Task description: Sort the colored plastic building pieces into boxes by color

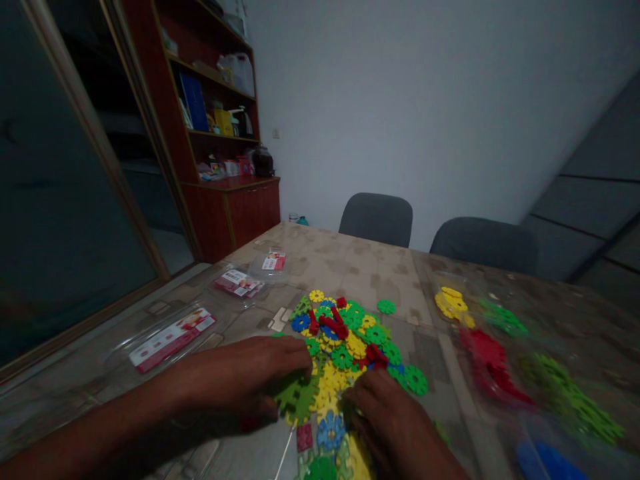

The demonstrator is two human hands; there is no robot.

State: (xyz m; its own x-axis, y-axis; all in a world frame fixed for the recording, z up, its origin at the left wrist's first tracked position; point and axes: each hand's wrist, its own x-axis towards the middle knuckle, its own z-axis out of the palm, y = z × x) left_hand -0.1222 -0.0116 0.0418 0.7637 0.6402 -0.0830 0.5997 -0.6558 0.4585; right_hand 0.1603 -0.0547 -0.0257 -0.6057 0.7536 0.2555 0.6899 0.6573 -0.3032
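Note:
A heap of plastic interlocking toy pieces lies on the table in front of me. It mixes green notched discs (415, 380), yellow notched discs (356, 345), blue discs (301, 323) and red connectors (337, 327). My left hand (260, 370) reaches over the heap's left side, above green triangular pieces (297, 397), thumb apart from the fingers. On the near right side, my right hand (385, 400) has its fingers bent down among yellow pieces; its fingertips and anything in them are hidden. Closer to me lie a pale blue piece (331, 430) and a red block (305, 437).
Clear plastic boxes at right hold sorted yellow pieces (451, 303), red pieces (490, 360), green pieces (575, 393) and blue pieces (547, 461). Clear lids with labels (173, 339) lie at left. Two grey chairs (377, 217) stand behind the table, a wooden cabinet (253, 213) at back left.

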